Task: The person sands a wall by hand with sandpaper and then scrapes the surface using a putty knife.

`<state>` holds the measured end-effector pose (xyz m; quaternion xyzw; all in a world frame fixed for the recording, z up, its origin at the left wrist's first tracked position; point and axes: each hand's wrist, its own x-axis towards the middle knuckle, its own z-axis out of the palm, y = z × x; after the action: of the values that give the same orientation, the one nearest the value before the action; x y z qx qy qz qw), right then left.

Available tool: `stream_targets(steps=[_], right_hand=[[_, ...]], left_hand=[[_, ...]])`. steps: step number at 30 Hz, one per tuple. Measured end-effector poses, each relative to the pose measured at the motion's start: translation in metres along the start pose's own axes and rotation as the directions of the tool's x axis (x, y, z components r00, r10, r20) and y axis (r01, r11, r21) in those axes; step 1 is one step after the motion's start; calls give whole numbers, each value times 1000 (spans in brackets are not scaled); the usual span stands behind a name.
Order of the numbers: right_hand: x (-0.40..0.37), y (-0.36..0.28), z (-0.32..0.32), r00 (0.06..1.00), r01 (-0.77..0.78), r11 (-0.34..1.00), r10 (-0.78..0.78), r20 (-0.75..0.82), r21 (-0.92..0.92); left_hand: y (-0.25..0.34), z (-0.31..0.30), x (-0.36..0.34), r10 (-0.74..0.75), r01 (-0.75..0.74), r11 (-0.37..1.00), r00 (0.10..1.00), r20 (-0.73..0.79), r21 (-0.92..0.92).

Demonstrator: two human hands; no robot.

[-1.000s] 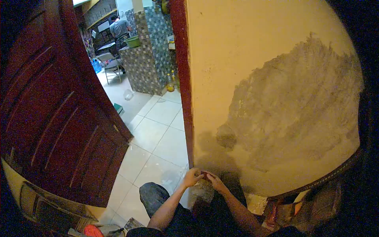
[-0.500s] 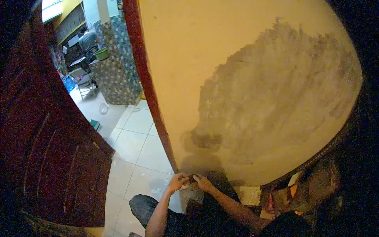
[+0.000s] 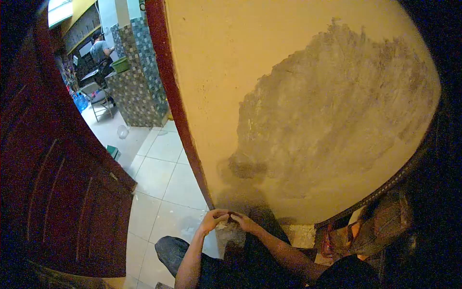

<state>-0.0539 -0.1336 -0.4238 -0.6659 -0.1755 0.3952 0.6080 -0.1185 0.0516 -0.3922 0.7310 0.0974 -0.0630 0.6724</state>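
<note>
Low in the view, my left hand [image 3: 214,220] and my right hand [image 3: 243,222] meet at their fingertips in front of my knees. Fingers of both hands are closed around a small dark piece [image 3: 230,215], too small to name. Behind them rises a yellow wall [image 3: 207,91] with a large rough grey-brown patch [image 3: 317,111]. My shadow falls on the wall's lower part, just above the hands.
A dark red door [image 3: 72,192] stands open at the left, and a red door frame [image 3: 168,86] edges the wall. Beyond the tiled floor [image 3: 161,178], a person [image 3: 100,49] is near a folding chair [image 3: 96,98] and a tiled pillar [image 3: 134,91]. Assorted items lie at lower right.
The view has shifted slightly. My left fingers now arch over more, and less of the dark piece shows between my hands. The distant person is more upright, with an arm out toward the pillar.
</note>
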Motion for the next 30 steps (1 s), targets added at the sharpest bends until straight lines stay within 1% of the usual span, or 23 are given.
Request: stream_targets(steps=[1,2,3,4,5,6,7,8,9,10,12,14,15,17,18,20,22,24,26,27,28,29,30], right_hand=[[5,12,-4,974,225,941,-226,25,-253],[8,17,-7,897,426,770,-429,109,-475],[9,22,-6,896,430,768,-428,119,-474],[11,27,-7,943,332,875,-322,88,-352],[13,28,-7,976,218,950,-207,73,-222],[7,12,-2,975,219,950,-206,83,-220],[-2,-4,0,992,111,991,-105,75,-80],[-6,-17,2,997,-3,998,-2,80,61],[-4,-13,3,996,-3,998,-2,88,58],[-1,-6,4,996,34,996,-42,85,84],[4,5,4,993,73,992,-83,88,107],[10,15,0,994,-4,1000,3,105,9],[17,30,-3,994,-2,1000,1,111,7],[29,52,-4,981,192,971,-190,31,-142],[29,49,-3,981,194,971,-192,33,-141],[24,40,-2,999,52,993,-52,8,-109],[9,12,1,999,47,996,-47,6,-80],[3,1,3,999,40,998,-40,5,-53],[1,-1,4,981,192,981,-193,-33,-30],[7,9,1,980,194,981,-195,-31,-32],[15,22,-2,989,146,989,-146,-27,-4],[19,28,-3,995,97,995,-97,-23,24],[24,33,-5,995,100,995,-99,-22,22]], left_hand=[[-11,0,3,61,-61,998,998,5,-4],[-10,1,3,57,-57,998,998,-5,-6],[-11,1,1,80,-79,995,997,-19,58],[-10,1,0,99,-94,988,995,-32,125],[-12,2,0,95,-89,988,995,-42,125],[-12,2,0,88,-82,988,995,-44,129],[-13,1,1,83,-77,988,996,-44,134],[-7,2,-1,83,-75,988,995,-53,134],[0,3,-4,69,-58,988,996,-65,145],[6,4,-6,56,-43,987,995,-79,156],[-3,3,-3,52,-39,986,996,-78,159],[-9,3,0,47,-34,986,996,-78,164],[-11,3,2,62,-48,984,995,-78,169],[-13,2,3,79,-64,982,994,-80,178],[-14,1,3,58,-50,989,997,-55,139],[-21,-1,6,40,-37,994,999,-31,100],[-32,-5,11,17,-17,1000,998,52,-3],[-30,-10,10,-5,6,1000,998,70,-14],[-23,-13,8,-26,28,999,996,86,-26],[-16,-14,6,-12,21,996,995,103,-89],[-9,-14,4,2,17,989,993,120,-150],[-12,-16,5,2,16,989,993,118,-149],[-15,-17,7,-23,47,978,993,118,-205]])
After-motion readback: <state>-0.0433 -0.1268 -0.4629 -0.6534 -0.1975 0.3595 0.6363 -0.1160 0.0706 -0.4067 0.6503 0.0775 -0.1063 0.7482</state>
